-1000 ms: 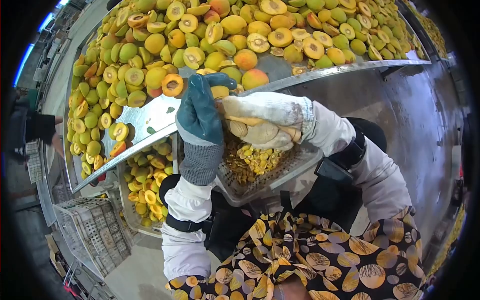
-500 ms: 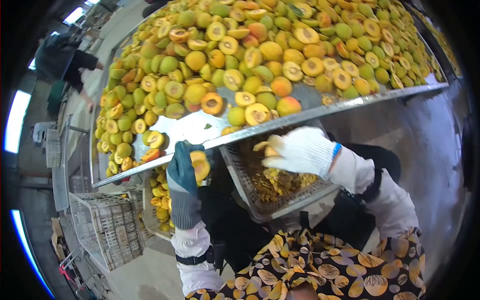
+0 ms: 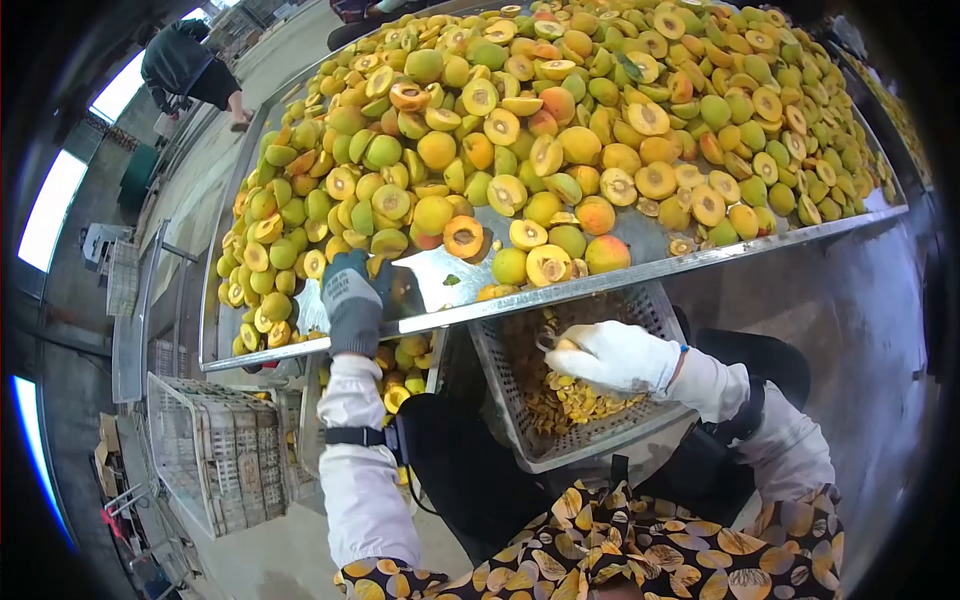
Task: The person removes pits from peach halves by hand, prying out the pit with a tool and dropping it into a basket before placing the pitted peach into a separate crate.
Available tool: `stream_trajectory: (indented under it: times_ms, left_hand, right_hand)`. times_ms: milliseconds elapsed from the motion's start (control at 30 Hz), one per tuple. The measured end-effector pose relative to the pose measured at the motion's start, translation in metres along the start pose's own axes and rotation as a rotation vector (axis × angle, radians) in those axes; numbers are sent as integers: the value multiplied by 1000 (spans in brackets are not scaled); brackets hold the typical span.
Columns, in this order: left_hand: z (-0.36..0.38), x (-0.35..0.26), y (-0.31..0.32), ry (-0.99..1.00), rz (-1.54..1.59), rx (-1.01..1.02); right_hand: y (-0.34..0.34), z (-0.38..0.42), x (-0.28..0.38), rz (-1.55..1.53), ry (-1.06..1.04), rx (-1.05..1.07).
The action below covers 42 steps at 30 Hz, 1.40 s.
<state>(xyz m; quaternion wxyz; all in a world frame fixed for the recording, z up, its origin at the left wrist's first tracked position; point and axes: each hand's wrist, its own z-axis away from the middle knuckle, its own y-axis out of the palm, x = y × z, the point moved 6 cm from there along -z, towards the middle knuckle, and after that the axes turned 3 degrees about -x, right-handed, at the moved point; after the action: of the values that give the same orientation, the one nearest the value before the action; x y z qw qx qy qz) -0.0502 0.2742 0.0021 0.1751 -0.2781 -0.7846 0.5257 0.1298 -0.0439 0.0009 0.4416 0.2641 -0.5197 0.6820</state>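
Stone fruit (image 3: 435, 152), whole and halved, yellow to green with some red blush, lies heaped across a sloping metal worktop (image 3: 428, 283); many halves show a brown stone or hollow, among them an orange half (image 3: 463, 237) near the bare metal; a small leaf (image 3: 452, 280) rests beside it. Hands well apart; the left hand (image 3: 350, 295), in a grey and dark teal glove, reaches over the front rim at the near left of the heap, its fingers beside the fruit; whether it grips any cannot be told. Right hand (image 3: 610, 357), in a white glove, is held above a perforated crate (image 3: 505, 405), with thumb and fingers closed on a small looped item (image 3: 546, 341), too small to identify. Yellow and brown pieces (image 3: 590, 402) lie in this crate, below the worktop's front edge; further fruit fills a second crate (image 3: 440, 355), partly hidden below the left hand; a pale slatted crate (image 3: 235, 460) stands farther left. Upper left, a person (image 3: 182, 68) in dark clothing bends forward, well apart from the worktop.
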Motion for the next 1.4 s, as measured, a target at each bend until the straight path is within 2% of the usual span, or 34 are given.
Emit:
stream_trajectory:
  times_ms: [33,67,133,167,200,267,333,367,433,533,567,633,733,833,933,1000,1067,1233,1267,1367,1400]
  left_hand:
    - [5,-13,-5,-64,206,-109]
    - [13,-30,-10,-129,416,-214]
    - [42,-77,-10,-362,1344,36]
    - [58,-101,-2,-357,1544,110]
    - [72,-124,2,-349,1738,181]
    - [89,-178,-36,-307,1951,215]
    - [90,-193,-40,-495,2184,326]
    - [91,-194,-40,-413,2067,229]
    - [94,-195,-36,-559,2147,191]
    - [98,-204,-34,-423,1940,181]
    - [101,-208,-37,-476,1890,191]
    - [103,-214,-37,-539,2014,171]
    - [103,-217,-38,-599,2092,154]
    - [105,-220,-44,-534,2007,94]
    - [103,-222,-60,-372,1751,-28]
    - [102,-223,-69,-299,1612,-76]
    - [103,-222,-74,-272,1546,-78]
    - [104,-219,-52,-521,1883,95]
    - [104,-221,-50,-557,1947,114]
    - [105,-226,-53,-610,1983,-5]
    - [104,-225,-58,-530,1849,-49]
  right_hand:
    - [-1,9,15,-329,214,159]
    - [0,7,21,-475,163,163]
    - [0,8,30,-766,64,166]
    - [3,6,31,-838,42,127]
    - [-2,8,37,-846,19,114]
    - [-18,13,46,-589,105,35]
    - [-22,3,27,-224,-141,-226]
    - [-24,3,28,-37,-262,-346]
    - [-25,12,30,82,-251,-442]
    - [-25,17,34,240,-282,-551]
    - [-24,18,35,273,-300,-576]
    - [-23,16,32,341,-348,-629]
    - [-19,17,28,446,-334,-521]
    - [-16,16,26,411,-324,-463]
    - [-19,16,29,148,-274,-456]
    - [-22,15,30,23,-363,-371]
    - [-21,14,29,15,-362,-328]
    - [-19,15,24,218,-232,-408]
    - [-21,17,26,179,-213,-443]
    - [-23,19,29,122,-170,-499]
    - [-23,18,29,143,-164,-489]
